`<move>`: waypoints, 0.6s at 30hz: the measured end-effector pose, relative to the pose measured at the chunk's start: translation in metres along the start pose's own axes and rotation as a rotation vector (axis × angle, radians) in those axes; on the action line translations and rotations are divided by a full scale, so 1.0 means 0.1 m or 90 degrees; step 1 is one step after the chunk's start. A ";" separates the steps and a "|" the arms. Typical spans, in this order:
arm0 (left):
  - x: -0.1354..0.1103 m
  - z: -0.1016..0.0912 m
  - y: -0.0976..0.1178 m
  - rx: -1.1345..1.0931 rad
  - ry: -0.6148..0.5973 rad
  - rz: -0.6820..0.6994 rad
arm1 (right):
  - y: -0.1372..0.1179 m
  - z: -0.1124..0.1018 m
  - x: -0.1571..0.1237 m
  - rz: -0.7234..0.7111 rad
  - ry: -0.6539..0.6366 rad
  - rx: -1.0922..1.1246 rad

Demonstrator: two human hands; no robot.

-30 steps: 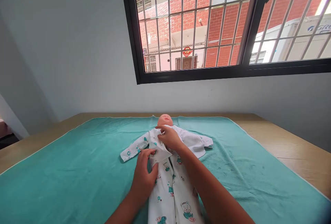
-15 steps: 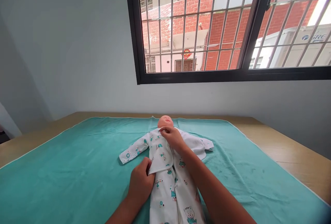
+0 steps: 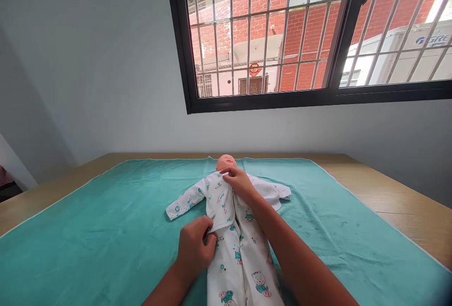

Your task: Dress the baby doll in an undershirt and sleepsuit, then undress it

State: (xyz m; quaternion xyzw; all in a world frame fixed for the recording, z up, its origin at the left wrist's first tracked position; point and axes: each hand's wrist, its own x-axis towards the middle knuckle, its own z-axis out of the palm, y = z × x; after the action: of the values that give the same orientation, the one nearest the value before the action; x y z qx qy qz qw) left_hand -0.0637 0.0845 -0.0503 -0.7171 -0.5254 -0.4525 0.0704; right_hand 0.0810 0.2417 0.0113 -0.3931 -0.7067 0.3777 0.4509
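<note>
A baby doll (image 3: 226, 161) lies on its back on a teal cloth (image 3: 116, 230), its head at the far end. It wears a white printed baby jacket (image 3: 221, 205) with both sleeves spread out, and matching printed pants (image 3: 226, 268). My left hand (image 3: 197, 245) is at the jacket's lower left corner, fingers curled at the hem and the thumb lying just below it over the pants. Near the collar, my right hand (image 3: 239, 182) pinches the jacket's front edge below the doll's chin. My right forearm covers part of the jacket's right side.
The cloth covers most of a wooden table (image 3: 395, 197), whose bare wood shows at the left, right and far edges. Behind it rises a grey wall (image 3: 106, 84) with a black-framed barred window (image 3: 261, 101). A dark object stands at the far left edge.
My left thumb has moved down off the hem, opening a gap from the index finger. My right hand stays near the collar. The camera view has shifted slightly.
</note>
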 end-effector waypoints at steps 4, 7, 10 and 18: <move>0.02 0.06 0.07 -0.027 0.025 0.028 | 0.07 -0.15 -0.01 -0.013 -0.117 0.101; 0.02 0.09 0.08 -0.083 0.016 -0.006 | 0.15 -0.27 -0.03 0.022 -0.119 0.291; 0.01 0.08 0.09 -0.088 0.040 -0.013 | 0.14 -0.38 -0.10 0.064 -0.139 0.455; 0.02 0.06 0.17 -0.154 -0.167 0.114 | -0.15 -0.51 -0.25 0.089 -0.282 0.462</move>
State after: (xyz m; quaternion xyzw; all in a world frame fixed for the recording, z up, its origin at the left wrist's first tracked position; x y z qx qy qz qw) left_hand -0.0462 0.0818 -0.0462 -0.8170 -0.4061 -0.4070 -0.0450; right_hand 0.1323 0.2220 0.0320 -0.1654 -0.5797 0.7065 0.3707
